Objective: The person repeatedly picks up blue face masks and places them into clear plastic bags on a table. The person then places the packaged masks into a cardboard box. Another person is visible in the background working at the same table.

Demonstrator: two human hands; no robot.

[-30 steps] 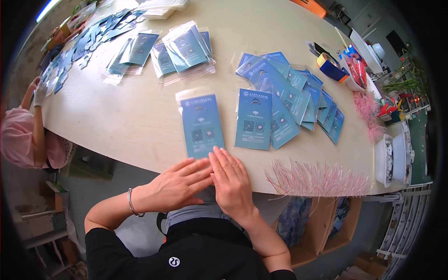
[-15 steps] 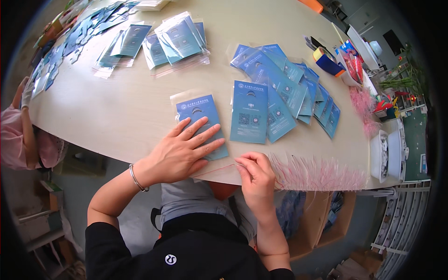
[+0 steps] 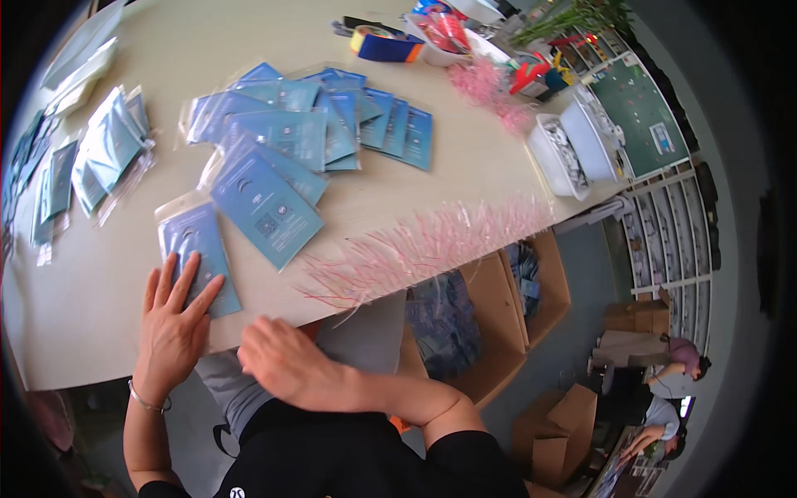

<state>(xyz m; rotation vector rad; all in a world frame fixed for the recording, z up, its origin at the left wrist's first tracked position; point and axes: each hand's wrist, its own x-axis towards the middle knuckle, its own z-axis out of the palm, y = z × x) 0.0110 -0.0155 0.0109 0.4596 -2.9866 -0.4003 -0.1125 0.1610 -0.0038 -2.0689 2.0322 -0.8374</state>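
Observation:
My left hand (image 3: pixel 172 319) lies with fingers spread on a blue card in a clear sleeve (image 3: pixel 198 217), pressing it to the table by its front edge. My right hand (image 3: pixel 286 357) is curled up just past the edge, right of that packet and slightly blurred. Its fingers are closed, and anything between them is hidden. Beside the held packet lies another sleeved blue card (image 3: pixel 264 207), tilted. It overlaps the fanned pile of sleeved cards (image 3: pixel 286 137) behind it. Along the front edge, right of my hands, sits a row of thin pink and clear strips (image 3: pixel 423 253).
Bagged card stacks (image 3: pixel 112 149) stand at the left. At the far side are a tape roll (image 3: pixel 374 43), a pink tangle of strips (image 3: pixel 490 91) and white bins (image 3: pixel 560 158). Open cardboard boxes (image 3: pixel 490 332) hold blue packets below the edge. Two people work at the lower right.
The view has turned to the right. My right hand, which pinched a thin red strip at the packet's lower edge, is now curled closed and the strip no longer shows there. My left hand stays on the packet.

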